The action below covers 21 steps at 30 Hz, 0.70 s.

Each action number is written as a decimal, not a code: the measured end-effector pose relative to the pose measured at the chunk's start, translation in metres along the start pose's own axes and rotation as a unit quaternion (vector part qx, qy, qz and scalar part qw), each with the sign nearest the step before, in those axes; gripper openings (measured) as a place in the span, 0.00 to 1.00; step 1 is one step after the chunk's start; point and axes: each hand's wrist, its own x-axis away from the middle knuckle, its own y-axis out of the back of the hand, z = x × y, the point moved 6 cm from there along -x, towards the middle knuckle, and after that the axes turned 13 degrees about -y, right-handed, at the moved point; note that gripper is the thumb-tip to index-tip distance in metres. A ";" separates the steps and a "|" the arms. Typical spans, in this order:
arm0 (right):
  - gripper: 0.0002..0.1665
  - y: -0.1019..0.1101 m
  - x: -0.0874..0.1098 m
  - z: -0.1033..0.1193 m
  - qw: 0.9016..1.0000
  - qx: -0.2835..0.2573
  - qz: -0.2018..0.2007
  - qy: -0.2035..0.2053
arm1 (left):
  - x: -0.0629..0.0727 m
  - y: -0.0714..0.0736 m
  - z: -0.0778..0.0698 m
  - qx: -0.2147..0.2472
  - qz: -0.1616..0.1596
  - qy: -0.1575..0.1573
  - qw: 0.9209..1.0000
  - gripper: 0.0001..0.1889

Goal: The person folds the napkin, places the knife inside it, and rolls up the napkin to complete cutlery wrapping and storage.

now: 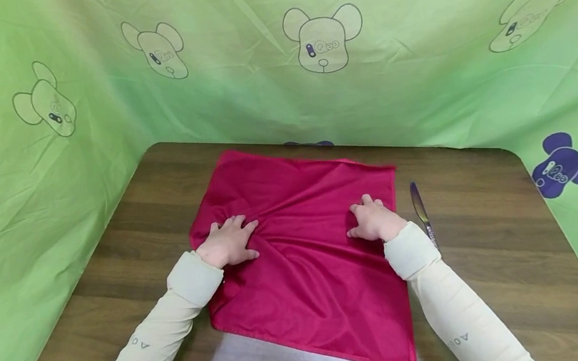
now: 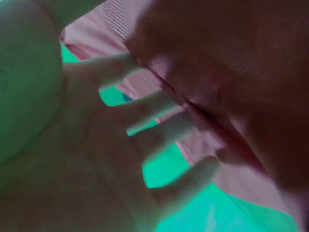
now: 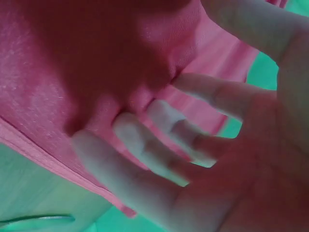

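A crimson cloth napkin point(image 1: 311, 300) is spread on the wooden table, with creases fanning out from its left-middle part. My left hand point(image 1: 229, 240) rests on that part with fingers spread; in the left wrist view its fingertips meet a raised fold of the napkin point(image 2: 227, 87). Near the napkin's right edge, my right hand point(image 1: 373, 219) touches the fabric with fingertips. The right wrist view shows these fingers point(image 3: 145, 145) apart and slightly bent against the napkin point(image 3: 43, 92). Just right of the napkin lies a table knife point(image 1: 419, 205), its handle partly hidden by my right sleeve.
The dark wooden table point(image 1: 497, 237) has rounded corners and extends past the napkin on both sides. Green curtain fabric point(image 1: 253, 87) printed with cartoon bear heads hangs around the back and sides. Light sleeves point(image 1: 151, 342) cover both forearms.
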 end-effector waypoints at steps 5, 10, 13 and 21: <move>0.38 0.001 0.000 -0.003 1.000 -0.007 0.005 -0.014 | 0.000 -0.004 0.006 0.037 0.017 0.007 0.999 0.39; 0.40 0.000 0.001 -0.008 1.000 -0.006 0.012 -0.026 | 0.000 -0.004 0.005 0.068 0.004 -0.026 0.997 0.39; 0.43 -0.001 0.001 -0.010 0.999 -0.004 0.019 -0.025 | -0.001 -0.004 0.005 0.070 -0.003 -0.039 0.997 0.39; 0.51 -0.006 0.004 -0.012 0.999 -0.018 0.029 -0.015 | 0.001 -0.006 0.005 0.063 -0.014 -0.046 0.997 0.43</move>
